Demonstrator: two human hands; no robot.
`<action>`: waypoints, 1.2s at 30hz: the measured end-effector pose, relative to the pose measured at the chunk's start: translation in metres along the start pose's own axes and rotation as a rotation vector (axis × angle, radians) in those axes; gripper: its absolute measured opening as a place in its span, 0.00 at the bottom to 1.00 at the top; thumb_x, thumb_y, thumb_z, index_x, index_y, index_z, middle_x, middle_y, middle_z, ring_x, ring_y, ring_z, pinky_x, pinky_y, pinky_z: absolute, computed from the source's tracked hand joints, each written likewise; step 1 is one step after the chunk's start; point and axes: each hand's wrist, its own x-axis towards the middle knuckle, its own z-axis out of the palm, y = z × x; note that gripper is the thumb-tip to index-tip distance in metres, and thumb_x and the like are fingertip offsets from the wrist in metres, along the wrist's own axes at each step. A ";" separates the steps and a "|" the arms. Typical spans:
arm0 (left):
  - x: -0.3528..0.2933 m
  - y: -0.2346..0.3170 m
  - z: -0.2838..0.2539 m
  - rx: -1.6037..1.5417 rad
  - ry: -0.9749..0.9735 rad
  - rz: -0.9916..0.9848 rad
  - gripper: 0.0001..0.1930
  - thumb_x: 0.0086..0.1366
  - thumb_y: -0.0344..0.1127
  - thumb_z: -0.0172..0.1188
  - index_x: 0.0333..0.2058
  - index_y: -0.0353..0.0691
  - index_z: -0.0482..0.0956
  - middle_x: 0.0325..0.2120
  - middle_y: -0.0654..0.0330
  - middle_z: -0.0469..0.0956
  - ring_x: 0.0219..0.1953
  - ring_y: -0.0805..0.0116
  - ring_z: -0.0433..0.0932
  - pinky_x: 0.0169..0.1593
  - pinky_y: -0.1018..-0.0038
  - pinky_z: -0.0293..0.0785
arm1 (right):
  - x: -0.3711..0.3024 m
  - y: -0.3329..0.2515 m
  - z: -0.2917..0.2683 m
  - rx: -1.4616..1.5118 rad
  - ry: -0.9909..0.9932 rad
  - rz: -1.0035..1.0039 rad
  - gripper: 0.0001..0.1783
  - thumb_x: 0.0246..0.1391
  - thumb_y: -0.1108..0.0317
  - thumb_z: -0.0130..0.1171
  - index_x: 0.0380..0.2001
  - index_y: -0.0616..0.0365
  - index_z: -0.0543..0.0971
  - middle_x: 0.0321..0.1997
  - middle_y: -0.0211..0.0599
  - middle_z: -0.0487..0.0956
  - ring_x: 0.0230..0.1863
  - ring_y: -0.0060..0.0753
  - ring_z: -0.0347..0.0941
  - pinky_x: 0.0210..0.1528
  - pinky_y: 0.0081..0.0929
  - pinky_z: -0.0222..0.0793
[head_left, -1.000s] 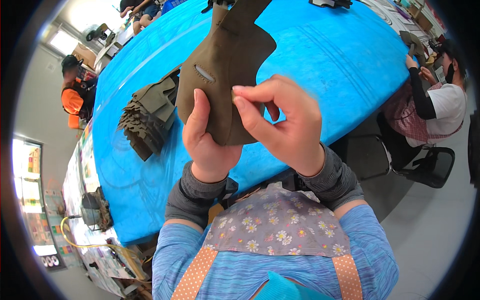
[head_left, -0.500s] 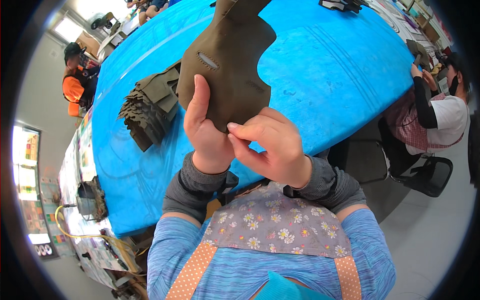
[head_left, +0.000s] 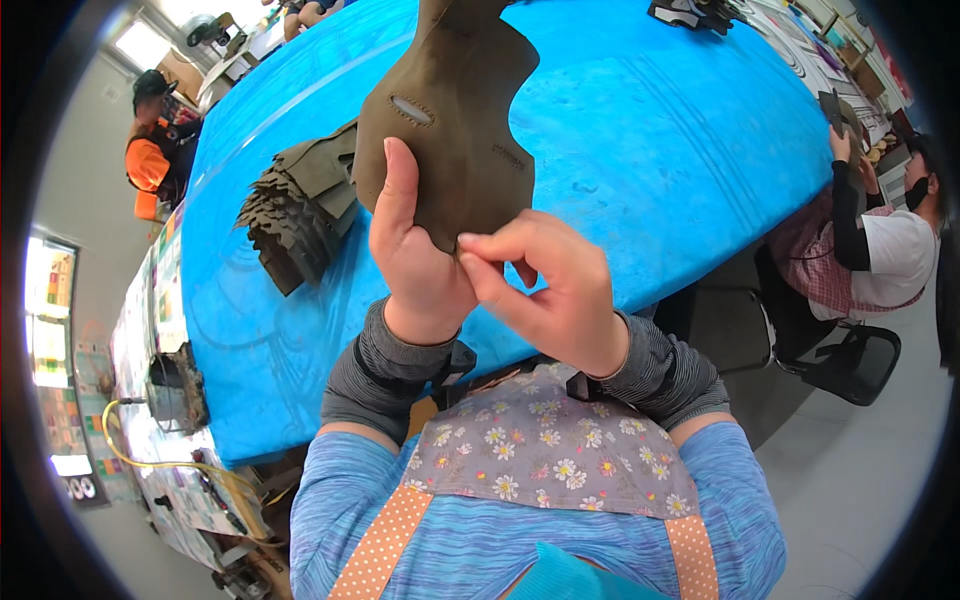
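Blue tabletop [head_left: 640, 180] lies beneath an olive piece [head_left: 455, 135] bearing possibly printed marks [head_left: 508, 158].

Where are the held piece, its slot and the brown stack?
Held piece [head_left: 450, 160]: head view, on the middle of its broad face.
Slot [head_left: 411, 109]: head view, on the middle of its opening.
Brown stack [head_left: 297, 212]: head view, on its layered middle.

We looked steeply down from head height, fisheye-wide, close above the left hand [head_left: 422, 275] and right hand [head_left: 552, 290], facing forward across the blue-covered table [head_left: 640, 150].
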 end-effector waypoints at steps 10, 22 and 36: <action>0.002 -0.006 0.020 -0.017 0.075 0.029 0.26 0.74 0.52 0.40 0.56 0.36 0.66 0.48 0.56 0.75 0.45 0.63 0.77 0.45 0.68 0.76 | 0.003 0.002 -0.004 0.020 0.110 0.058 0.08 0.44 0.78 0.64 0.31 0.60 0.80 0.21 0.31 0.76 0.21 0.27 0.66 0.21 0.25 0.59; 0.002 -0.006 0.020 -0.010 0.066 0.052 0.26 0.74 0.53 0.39 0.57 0.36 0.65 0.50 0.56 0.74 0.46 0.63 0.76 0.46 0.68 0.75 | 0.004 0.002 -0.007 0.099 0.064 0.134 0.06 0.48 0.77 0.63 0.32 0.61 0.81 0.24 0.30 0.76 0.22 0.18 0.64 0.23 0.19 0.58; 0.009 0.003 0.005 -0.393 -0.097 -0.275 0.27 0.73 0.55 0.38 0.59 0.41 0.65 0.55 0.57 0.71 0.56 0.58 0.71 0.59 0.59 0.67 | -0.007 -0.004 -0.036 0.174 -0.051 0.034 0.07 0.45 0.80 0.64 0.31 0.59 0.81 0.24 0.28 0.78 0.22 0.21 0.65 0.22 0.19 0.58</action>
